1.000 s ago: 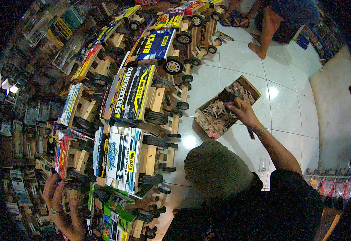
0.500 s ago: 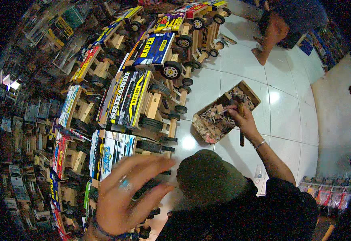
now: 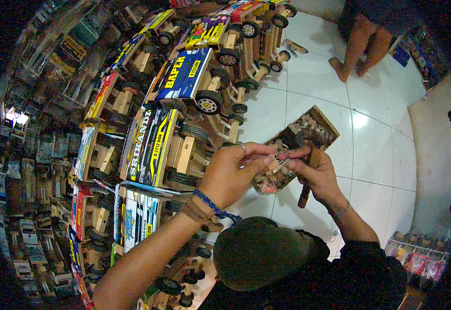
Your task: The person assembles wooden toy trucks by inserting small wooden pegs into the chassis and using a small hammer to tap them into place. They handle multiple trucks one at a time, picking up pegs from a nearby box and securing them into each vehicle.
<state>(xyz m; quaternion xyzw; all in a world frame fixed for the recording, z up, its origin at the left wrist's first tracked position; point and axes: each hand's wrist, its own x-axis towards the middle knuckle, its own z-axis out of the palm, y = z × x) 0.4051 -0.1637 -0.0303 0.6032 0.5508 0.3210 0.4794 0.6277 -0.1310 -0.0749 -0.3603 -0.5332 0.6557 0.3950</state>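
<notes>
My left hand [image 3: 230, 173], with a ring and a blue braided bracelet, is closed in a pinch over the wooden box. A small pale wooden piece [image 3: 276, 165] sits between its fingertips. My right hand [image 3: 318, 175] is closed around a hammer [image 3: 304, 198], whose dark handle sticks out below the palm. The right fingertips meet the left ones at the small piece. Beneath both hands, the box [image 3: 329, 122] of wood scraps [image 3: 267, 182] rests on the tiled floor; the hands partly hide its contents.
Rows of toy wooden trucks [image 3: 184, 77] with colourful printed sides and black wheels stack along my left. A bare-legged person [image 3: 362, 49] is at the far right. Wrapped packets [image 3: 416, 250] lie lower right, near a pale wall [image 3: 434, 139]. An olive rounded cloth shape [image 3: 261, 253] fills the lower middle.
My left hand has moved from beside the trucks, fingers apart, to the box and closed on a small piece. My right hand has turned inward with the hammer. The other person's legs have shifted.
</notes>
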